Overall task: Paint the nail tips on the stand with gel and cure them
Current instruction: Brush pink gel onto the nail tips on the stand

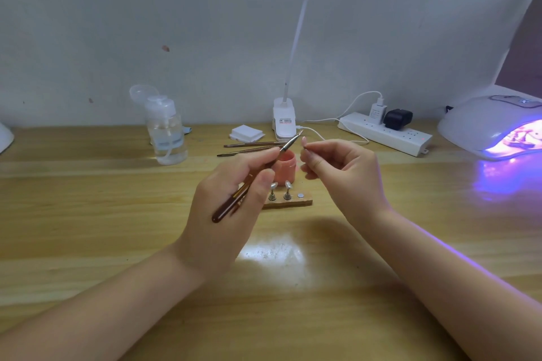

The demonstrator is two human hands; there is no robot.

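Wooden desk (88,214), stand (289,201) centre. Above stand: left hand (234,196) grips brush (258,176), long axis pointing up-right at nail tip (304,142) pinched in right hand (340,170), just beside bristles.

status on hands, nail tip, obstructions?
Left hand grips brush. Right hand pinches nail tip. Curing lamp lit. Nothing between.

Two bare forearms, no sleeves; short plain nails on fingers (311,162)
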